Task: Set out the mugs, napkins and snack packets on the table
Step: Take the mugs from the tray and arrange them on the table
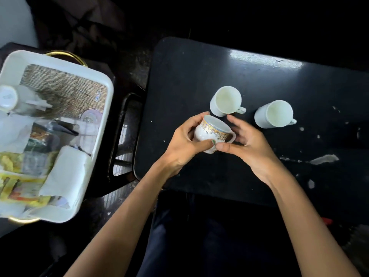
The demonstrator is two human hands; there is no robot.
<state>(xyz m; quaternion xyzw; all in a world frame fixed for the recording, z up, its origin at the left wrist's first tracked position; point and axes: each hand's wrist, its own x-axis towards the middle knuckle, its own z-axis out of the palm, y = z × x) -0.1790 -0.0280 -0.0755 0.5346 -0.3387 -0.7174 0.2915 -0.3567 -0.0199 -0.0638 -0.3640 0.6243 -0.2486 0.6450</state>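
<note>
A small patterned mug point(207, 132) with a gold-trimmed rim is held tilted over the black table point(199, 76), near its front left part. My left hand point(183, 144) wraps its left side, thumb across its base. My right hand point(245, 142) touches it from the right, by its handle. Two plain white mugs stand upright on the table behind: one point(226, 100) just beyond my hands, another point(274, 114) to its right. The white tray point(99, 124) at left holds an overturned white mug point(12, 97), folded white napkins point(67, 174) and colourful snack packets point(22, 188).
The tray has gold handles point(65, 55) and a woven mat point(63, 90) inside; it rests on a dark surface left of the table. A dark chair frame point(121, 136) fills the gap between tray and table. The tabletop has white scuffs point(323, 158) at right.
</note>
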